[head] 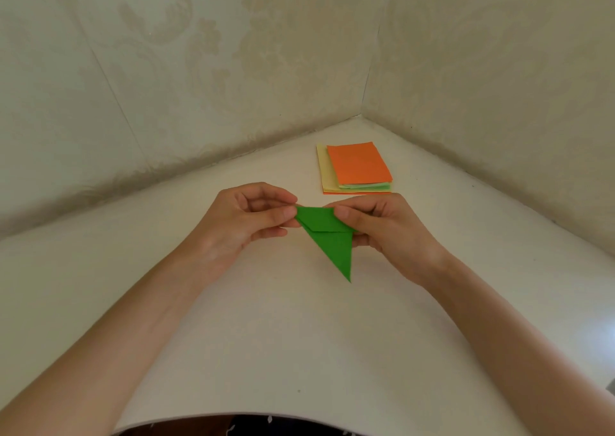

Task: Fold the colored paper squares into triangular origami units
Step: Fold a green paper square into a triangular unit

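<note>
White table [299,336] in wallpapered corner [362,69]; paper stack [357,168] near it.

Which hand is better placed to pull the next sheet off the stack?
Probably right. The stack sits just beyond the right hand; the left hand would have to cross the green paper, which both pinch.

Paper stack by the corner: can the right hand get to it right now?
Probably yes: bare table lies between the right hand and the paper stack, but that hand pinches the green paper.
</note>
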`<act>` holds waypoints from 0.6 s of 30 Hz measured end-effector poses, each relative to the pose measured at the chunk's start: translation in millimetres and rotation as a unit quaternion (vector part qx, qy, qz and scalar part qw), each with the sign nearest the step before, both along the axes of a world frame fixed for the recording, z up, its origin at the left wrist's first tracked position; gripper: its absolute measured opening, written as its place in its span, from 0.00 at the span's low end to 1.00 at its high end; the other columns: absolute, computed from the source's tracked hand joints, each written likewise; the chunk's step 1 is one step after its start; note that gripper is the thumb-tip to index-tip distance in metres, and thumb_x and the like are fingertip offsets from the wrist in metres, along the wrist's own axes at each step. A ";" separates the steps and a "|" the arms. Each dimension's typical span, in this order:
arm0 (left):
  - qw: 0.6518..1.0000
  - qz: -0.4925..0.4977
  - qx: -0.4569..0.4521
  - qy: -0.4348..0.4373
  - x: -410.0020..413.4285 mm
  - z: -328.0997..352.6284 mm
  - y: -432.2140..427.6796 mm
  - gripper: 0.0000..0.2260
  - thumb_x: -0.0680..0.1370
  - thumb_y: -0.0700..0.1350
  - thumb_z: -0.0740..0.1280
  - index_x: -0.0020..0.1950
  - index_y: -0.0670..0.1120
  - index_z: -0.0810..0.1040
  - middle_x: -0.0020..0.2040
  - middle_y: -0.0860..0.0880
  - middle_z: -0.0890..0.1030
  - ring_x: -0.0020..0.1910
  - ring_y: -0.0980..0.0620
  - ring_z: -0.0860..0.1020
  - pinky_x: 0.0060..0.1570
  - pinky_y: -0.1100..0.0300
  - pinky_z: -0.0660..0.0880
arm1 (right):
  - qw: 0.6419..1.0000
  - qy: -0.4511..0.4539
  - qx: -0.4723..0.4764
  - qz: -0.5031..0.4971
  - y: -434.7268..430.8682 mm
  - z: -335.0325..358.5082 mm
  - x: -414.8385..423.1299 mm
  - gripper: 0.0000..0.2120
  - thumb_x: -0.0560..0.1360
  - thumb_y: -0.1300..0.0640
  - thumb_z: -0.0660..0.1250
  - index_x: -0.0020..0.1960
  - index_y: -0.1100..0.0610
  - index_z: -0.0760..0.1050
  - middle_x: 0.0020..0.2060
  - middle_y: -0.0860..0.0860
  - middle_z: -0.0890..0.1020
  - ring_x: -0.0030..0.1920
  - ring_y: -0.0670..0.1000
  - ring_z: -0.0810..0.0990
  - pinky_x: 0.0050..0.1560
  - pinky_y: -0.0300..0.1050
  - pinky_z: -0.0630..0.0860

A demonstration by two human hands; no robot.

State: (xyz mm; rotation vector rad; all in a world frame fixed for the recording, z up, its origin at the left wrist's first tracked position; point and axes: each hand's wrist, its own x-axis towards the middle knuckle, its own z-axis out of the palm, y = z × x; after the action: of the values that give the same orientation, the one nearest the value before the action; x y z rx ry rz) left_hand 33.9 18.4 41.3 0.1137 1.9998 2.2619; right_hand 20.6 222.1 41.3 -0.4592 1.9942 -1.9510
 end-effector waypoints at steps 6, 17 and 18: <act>0.999 0.014 -0.037 0.024 -0.3 -3.0 -0.2 0.08 0.68 0.40 0.71 0.46 0.43 0.80 0.39 0.48 0.84 0.40 0.53 0.83 0.35 0.66 0.77 | 0.999 0.027 0.018 -0.018 -2.4 -1.4 1.0 0.09 0.74 0.63 0.66 0.53 0.54 0.78 0.39 0.50 0.85 0.41 0.48 0.83 0.39 0.40 0.79; 0.997 -0.001 -0.060 0.038 2.1 -9.3 11.4 0.18 0.68 0.36 0.72 0.57 0.46 0.77 0.45 0.49 0.83 0.42 0.55 0.82 0.45 0.65 0.77 | 0.991 0.086 0.068 -0.079 -11.7 -9.7 5.4 0.05 0.76 0.58 0.66 0.50 0.54 0.79 0.39 0.55 0.79 0.33 0.46 0.76 0.30 0.40 0.75; 0.997 -0.002 -0.067 0.042 2.1 -9.8 12.3 0.18 0.70 0.33 0.71 0.57 0.46 0.76 0.45 0.49 0.82 0.41 0.56 0.81 0.44 0.66 0.76 | 0.990 0.088 0.070 -0.083 -11.7 -9.9 5.7 0.07 0.78 0.57 0.63 0.49 0.57 0.79 0.38 0.56 0.78 0.33 0.48 0.75 0.30 0.41 0.75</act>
State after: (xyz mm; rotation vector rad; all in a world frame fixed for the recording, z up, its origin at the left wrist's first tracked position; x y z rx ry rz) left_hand 36.0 30.7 31.4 0.2043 2.1847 2.1458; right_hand 26.4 210.3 31.4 -0.4577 2.3297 -1.9061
